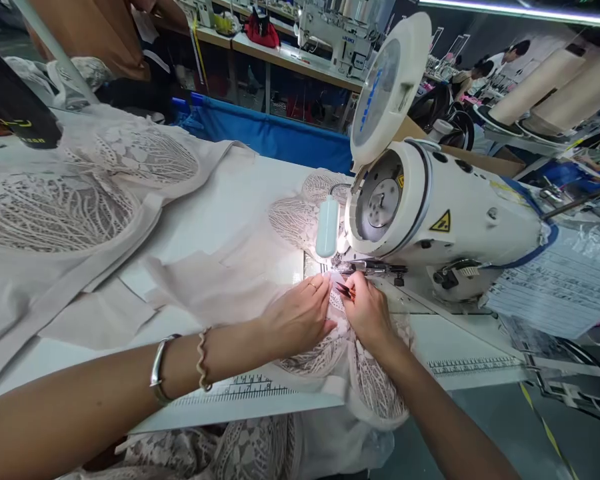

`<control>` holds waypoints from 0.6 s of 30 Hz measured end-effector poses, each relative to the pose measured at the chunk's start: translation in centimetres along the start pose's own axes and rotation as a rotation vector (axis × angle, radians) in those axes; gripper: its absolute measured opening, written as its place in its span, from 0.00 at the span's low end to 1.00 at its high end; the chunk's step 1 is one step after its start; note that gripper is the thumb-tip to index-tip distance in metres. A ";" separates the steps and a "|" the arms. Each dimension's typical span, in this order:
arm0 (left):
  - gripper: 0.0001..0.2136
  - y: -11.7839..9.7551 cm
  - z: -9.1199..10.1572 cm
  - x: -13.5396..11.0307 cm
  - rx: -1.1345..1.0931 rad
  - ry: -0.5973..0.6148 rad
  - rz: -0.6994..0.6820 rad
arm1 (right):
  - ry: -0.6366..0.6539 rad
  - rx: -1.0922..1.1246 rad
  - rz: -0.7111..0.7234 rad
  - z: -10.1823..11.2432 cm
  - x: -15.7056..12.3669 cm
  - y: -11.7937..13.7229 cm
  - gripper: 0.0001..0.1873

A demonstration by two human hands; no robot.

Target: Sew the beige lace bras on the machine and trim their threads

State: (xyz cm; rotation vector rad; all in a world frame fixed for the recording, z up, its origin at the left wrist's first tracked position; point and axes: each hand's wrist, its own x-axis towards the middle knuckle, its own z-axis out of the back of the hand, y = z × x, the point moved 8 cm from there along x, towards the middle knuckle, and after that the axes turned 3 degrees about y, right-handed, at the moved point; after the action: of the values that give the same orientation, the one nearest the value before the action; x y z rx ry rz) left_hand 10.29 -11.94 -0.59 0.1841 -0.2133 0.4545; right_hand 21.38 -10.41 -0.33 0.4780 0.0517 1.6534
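Observation:
A pale pink lace bra (316,359) lies under the sewing machine (460,207) and spreads toward the table's front edge. My left hand (300,313) rests on its fabric just in front of the needle area, fingers stretched forward and thumb apart. Close beside it, my right hand (370,313) is closed around thread snips (346,291), whose dark blades point left toward my left fingertips. The right hand also touches the lace. A small lit lamp (328,228) hangs by the needle, which is hard to make out.
More lace bras (60,213) are piled on the left, and others (260,447) lie below the table edge. A printed ruler (245,387) runs along the front. The machine's round cover (393,87) stands raised. Thread cones (540,87) and co-workers are behind at right.

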 end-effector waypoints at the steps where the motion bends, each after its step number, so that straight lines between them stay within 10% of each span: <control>1: 0.28 0.1 0.1 0.1 -0.017 -0.002 -0.008 | 0.000 -0.019 0.011 -0.2 0.0 -0.1 0.06; 18: 0.24 1.8 0.1 0.2 -0.202 -0.023 0.019 | -0.070 -0.186 0.356 0.0 -1.5 2.6 0.19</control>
State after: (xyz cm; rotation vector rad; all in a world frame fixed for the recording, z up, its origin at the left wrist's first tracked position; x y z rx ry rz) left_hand 9.65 -10.27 -0.24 -0.0110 -0.2819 0.4473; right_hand 19.05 -12.20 0.10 0.4193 -0.2500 1.9653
